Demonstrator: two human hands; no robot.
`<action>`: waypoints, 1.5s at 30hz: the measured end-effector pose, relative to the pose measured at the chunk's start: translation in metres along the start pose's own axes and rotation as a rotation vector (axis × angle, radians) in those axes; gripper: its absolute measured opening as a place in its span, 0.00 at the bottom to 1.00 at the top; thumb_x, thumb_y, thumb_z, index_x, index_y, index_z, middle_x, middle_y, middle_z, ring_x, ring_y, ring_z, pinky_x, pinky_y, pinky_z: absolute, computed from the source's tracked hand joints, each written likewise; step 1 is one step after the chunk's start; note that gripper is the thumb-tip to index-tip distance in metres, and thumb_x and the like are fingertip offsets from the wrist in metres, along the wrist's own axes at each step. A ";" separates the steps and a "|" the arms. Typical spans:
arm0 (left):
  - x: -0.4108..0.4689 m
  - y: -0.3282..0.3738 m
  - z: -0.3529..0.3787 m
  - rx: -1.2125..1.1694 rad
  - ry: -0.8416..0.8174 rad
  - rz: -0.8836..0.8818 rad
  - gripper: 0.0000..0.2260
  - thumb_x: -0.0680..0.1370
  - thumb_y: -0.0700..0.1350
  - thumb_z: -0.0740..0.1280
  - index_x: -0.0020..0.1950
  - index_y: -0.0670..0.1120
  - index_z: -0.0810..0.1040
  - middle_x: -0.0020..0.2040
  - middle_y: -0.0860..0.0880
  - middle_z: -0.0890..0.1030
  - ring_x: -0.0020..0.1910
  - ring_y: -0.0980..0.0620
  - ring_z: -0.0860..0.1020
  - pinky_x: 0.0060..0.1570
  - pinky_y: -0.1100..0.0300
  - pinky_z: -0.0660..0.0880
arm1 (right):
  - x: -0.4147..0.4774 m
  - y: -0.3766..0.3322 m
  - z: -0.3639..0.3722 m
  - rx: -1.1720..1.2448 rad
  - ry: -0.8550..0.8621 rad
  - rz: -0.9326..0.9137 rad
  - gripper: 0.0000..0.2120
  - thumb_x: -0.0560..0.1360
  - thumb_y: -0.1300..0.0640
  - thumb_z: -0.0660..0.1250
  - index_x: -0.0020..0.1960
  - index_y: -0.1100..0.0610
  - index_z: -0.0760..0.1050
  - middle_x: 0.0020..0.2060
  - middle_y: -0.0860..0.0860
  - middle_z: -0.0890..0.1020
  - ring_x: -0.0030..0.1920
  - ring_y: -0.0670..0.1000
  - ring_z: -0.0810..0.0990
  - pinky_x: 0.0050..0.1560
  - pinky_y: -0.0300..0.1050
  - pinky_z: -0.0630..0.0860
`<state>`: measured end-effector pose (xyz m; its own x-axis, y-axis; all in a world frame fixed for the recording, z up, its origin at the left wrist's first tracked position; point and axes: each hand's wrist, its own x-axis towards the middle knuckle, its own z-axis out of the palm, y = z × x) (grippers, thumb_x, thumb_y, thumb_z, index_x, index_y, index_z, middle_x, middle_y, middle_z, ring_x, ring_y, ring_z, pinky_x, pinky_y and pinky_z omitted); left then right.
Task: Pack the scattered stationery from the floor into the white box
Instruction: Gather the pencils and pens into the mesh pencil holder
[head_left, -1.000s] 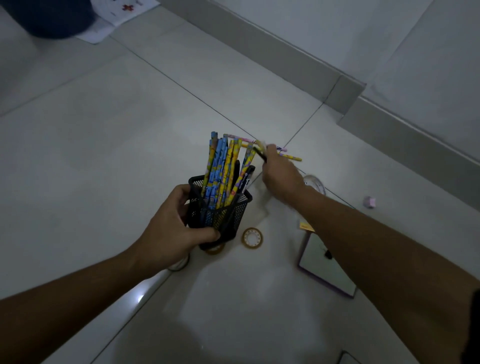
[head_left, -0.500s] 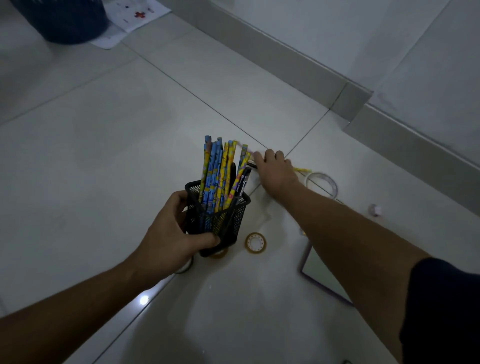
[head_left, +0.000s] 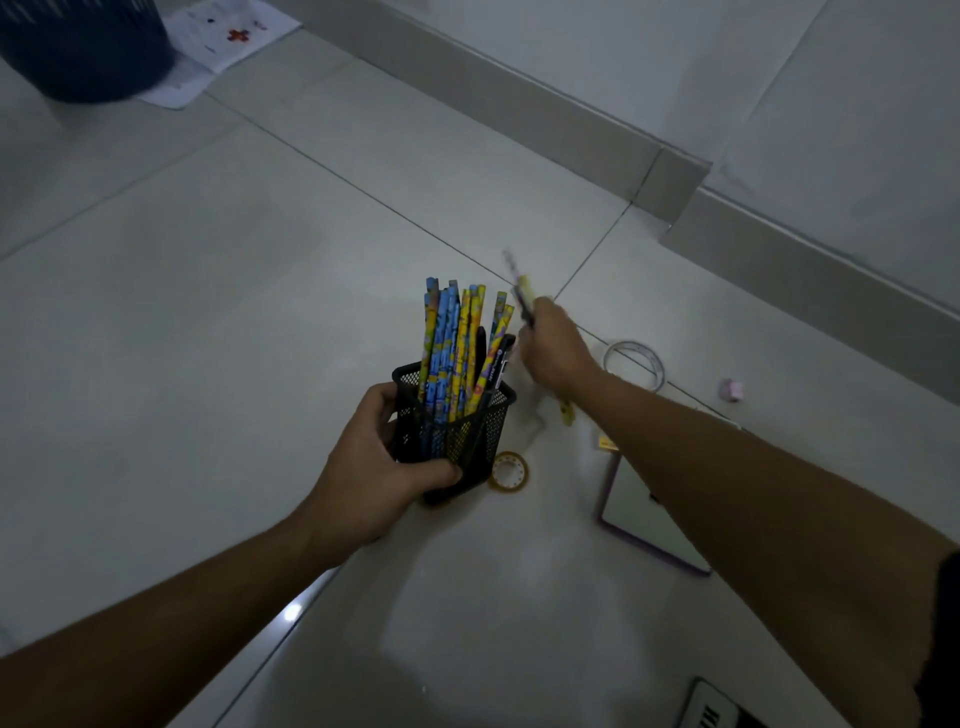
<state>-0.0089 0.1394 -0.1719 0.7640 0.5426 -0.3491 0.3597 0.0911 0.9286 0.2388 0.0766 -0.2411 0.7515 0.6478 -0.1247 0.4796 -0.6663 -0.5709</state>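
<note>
- I see the left hand (head_left: 374, 467) wrapped around the black mesh holder (head_left: 457, 431), thumb on the near wall and fingers behind it, holding it upright just above the tiled floor (head_left: 208, 312).
- The holder is packed with patterned pencils (head_left: 457, 343) in blue and yellow, plus a dark pen, all standing on end.
- The right hand (head_left: 556, 348) is just beside the holder's far right edge. Its fingers are curled around a few loose pencils (head_left: 522, 291), which are blurred and point up and away from me.
- On the floor beyond the right wrist lies a clear tape ring (head_left: 635, 364), flat on the tiles.
- A small amber tape roll (head_left: 510, 472) lies just right of the holder's base.
- A purple-edged board (head_left: 644, 514) lies partly under the right forearm, with an orange note (head_left: 607, 443) at its far corner.
- A small pink item (head_left: 731, 389) sits apart, near the skirting; I cannot tell what it is.
- At the top left stand a dark blue bin (head_left: 83, 47) and some paper sheets (head_left: 228, 36).
</note>
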 end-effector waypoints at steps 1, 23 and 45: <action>0.000 -0.001 0.001 -0.001 -0.002 -0.005 0.33 0.63 0.36 0.77 0.65 0.50 0.69 0.59 0.58 0.78 0.54 0.63 0.80 0.51 0.65 0.78 | -0.002 -0.004 -0.008 0.233 0.040 0.083 0.08 0.80 0.59 0.56 0.57 0.61 0.68 0.46 0.58 0.74 0.40 0.55 0.73 0.39 0.51 0.71; 0.020 -0.008 0.085 0.057 -0.050 0.025 0.37 0.62 0.46 0.77 0.67 0.53 0.64 0.58 0.57 0.78 0.54 0.55 0.80 0.56 0.49 0.78 | -0.117 -0.043 -0.069 0.980 0.679 0.342 0.16 0.80 0.47 0.60 0.40 0.55 0.76 0.28 0.47 0.76 0.29 0.41 0.76 0.34 0.34 0.74; 0.009 -0.004 0.096 0.097 -0.256 0.185 0.34 0.65 0.42 0.79 0.66 0.54 0.66 0.58 0.60 0.78 0.57 0.65 0.77 0.53 0.68 0.76 | -0.134 -0.022 -0.118 0.480 0.488 -0.024 0.16 0.82 0.54 0.57 0.67 0.57 0.73 0.61 0.50 0.80 0.61 0.42 0.77 0.59 0.33 0.73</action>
<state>0.0480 0.0637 -0.1910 0.9268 0.3136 -0.2069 0.2416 -0.0759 0.9674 0.1807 -0.0393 -0.1165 0.9153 0.3446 0.2085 0.3296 -0.3434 -0.8795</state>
